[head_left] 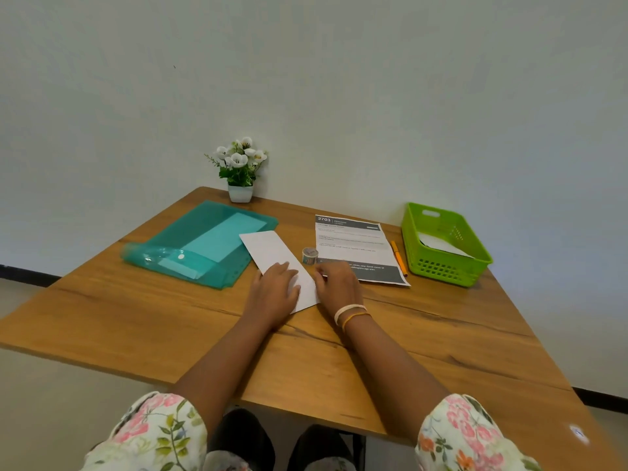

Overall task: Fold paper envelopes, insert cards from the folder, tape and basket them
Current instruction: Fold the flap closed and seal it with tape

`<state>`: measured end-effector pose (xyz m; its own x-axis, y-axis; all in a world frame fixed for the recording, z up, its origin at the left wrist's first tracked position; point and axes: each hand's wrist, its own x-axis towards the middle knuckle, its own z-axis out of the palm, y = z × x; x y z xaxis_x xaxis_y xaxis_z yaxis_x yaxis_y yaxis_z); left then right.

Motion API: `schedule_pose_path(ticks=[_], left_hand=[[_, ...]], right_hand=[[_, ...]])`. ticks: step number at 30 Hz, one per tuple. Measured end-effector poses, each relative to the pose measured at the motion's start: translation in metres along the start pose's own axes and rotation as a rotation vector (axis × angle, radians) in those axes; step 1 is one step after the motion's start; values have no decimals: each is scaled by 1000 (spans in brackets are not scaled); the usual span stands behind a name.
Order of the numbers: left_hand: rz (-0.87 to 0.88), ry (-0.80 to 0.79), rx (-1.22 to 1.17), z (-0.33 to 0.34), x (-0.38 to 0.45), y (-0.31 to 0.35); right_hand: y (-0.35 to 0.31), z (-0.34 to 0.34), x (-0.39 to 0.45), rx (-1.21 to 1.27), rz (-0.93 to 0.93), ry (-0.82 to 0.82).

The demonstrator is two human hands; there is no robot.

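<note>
A long white folded paper [268, 250] lies slanted on the wooden table [170, 321]. My left hand [276, 287] rests flat on its near end, fingers spread. My right hand [336, 283] touches the paper's right edge with curled fingers. A teal plastic folder [204, 243] with pale cards inside lies to the left, its flap open. A small roll of patterned tape [310, 255] stands just right of the paper. At the far right stands a green basket [445, 266] with a white envelope [441, 246] inside.
A printed instruction sheet [356, 246] lies between the tape and the basket, an orange pen [398, 258] beside it. A white pot of artificial flowers [240, 171] stands at the table's far edge against the wall.
</note>
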<state>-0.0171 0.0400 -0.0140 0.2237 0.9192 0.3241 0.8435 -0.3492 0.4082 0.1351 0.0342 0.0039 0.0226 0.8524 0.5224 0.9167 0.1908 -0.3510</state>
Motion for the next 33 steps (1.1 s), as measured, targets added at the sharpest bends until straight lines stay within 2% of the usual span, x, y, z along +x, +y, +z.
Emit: schedule_pose_path(ticks=[5, 9, 12, 15, 19, 21, 24, 29, 33], left_hand=[[1, -14, 45, 6, 4, -4], [2, -2, 7, 7, 3, -6], [18, 87, -39, 4, 1, -3], [-23, 136, -186, 1, 0, -3], [-87, 126, -471, -3, 0, -10], [-115, 129, -589, -8, -1, -9], [-110, 143, -643, -11, -1, -9], [-107, 127, -629, -9, 2, -12], [-80, 106, -605, -8, 1, -12]], right_hand=[[-1, 18, 41, -99, -64, -109], [5, 32, 50, -81, -17, -145], [4, 27, 40, 172, 95, -57], [-1, 17, 10, 495, 197, 77], [-7, 8, -19, 691, 217, 13], [-8, 7, -21, 713, 224, -21], [-9, 8, -23, 677, 212, -10], [-13, 5, -27, 511, 52, 155], [-13, 4, -28, 574, 132, 104]])
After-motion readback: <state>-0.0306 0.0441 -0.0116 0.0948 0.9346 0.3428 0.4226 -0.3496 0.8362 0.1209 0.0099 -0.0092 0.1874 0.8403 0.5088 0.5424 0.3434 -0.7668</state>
